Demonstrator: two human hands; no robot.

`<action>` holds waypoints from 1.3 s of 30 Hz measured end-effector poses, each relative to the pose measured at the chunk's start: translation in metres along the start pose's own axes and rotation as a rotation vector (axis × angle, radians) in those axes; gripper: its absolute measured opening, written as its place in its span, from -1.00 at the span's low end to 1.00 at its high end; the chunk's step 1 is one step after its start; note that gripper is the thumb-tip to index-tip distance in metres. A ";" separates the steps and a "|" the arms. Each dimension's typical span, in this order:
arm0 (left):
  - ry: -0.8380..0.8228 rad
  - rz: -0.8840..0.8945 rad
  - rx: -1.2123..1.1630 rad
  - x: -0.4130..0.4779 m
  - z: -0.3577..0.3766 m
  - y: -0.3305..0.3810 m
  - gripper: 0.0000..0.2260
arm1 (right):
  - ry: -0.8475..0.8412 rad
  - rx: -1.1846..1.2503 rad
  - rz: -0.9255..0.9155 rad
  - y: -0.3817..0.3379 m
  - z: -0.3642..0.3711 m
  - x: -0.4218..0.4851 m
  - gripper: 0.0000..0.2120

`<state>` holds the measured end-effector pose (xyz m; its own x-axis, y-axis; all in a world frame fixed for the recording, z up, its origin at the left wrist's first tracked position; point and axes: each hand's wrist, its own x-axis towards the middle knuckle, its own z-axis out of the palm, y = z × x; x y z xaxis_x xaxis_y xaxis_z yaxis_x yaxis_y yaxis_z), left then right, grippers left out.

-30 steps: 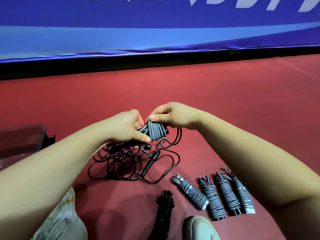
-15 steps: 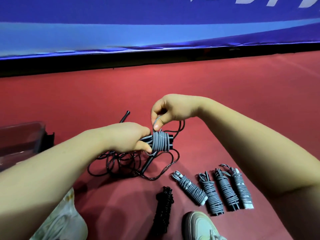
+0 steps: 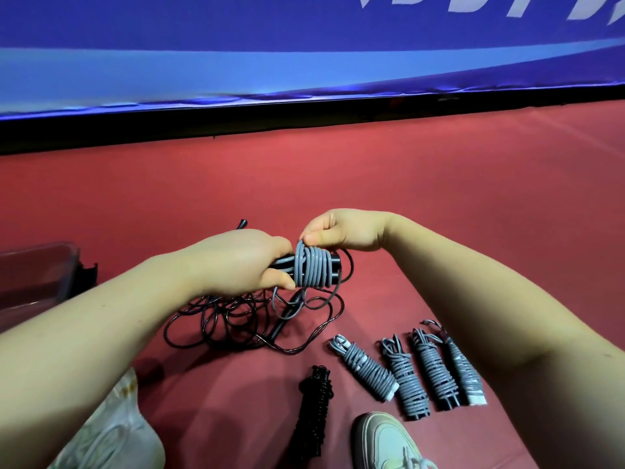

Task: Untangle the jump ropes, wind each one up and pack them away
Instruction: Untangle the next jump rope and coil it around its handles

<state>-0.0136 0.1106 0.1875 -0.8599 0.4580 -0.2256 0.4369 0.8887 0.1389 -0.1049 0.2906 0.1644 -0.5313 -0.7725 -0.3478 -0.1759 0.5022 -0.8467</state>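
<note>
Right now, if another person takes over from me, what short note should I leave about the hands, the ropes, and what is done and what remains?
Left hand grips the grey rope by its black handles, above the floor.
Right hand pinches its cord at the top of the coil.
Done: four grey bundles and one black bundle lie on the floor, at the right.
Left to do: finish this coil (loose grey cord hangs below), untangle and wind the black tangle, pack all, probably into the clear box at the left.
</note>
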 end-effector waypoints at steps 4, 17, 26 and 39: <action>0.121 -0.056 -0.149 -0.007 0.001 -0.002 -0.63 | 0.067 0.155 -0.039 0.009 0.018 0.004 -0.78; 0.389 -0.344 -1.169 0.001 0.004 -0.026 -0.88 | 0.530 0.139 -0.138 0.002 0.068 0.033 -0.70; 0.437 -0.543 -1.506 -0.002 0.016 -0.045 -0.86 | 0.572 -0.219 -0.028 0.018 0.080 0.058 -0.68; 0.598 -0.647 -1.729 -0.013 -0.005 -0.077 -0.85 | 0.420 -0.227 -0.007 0.041 0.053 0.045 -0.88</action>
<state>-0.0376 0.0360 0.1844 -0.8870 -0.2765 -0.3699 -0.3032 -0.2555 0.9180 -0.0916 0.2559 0.0928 -0.8102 -0.5759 -0.1095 -0.3329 0.6058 -0.7227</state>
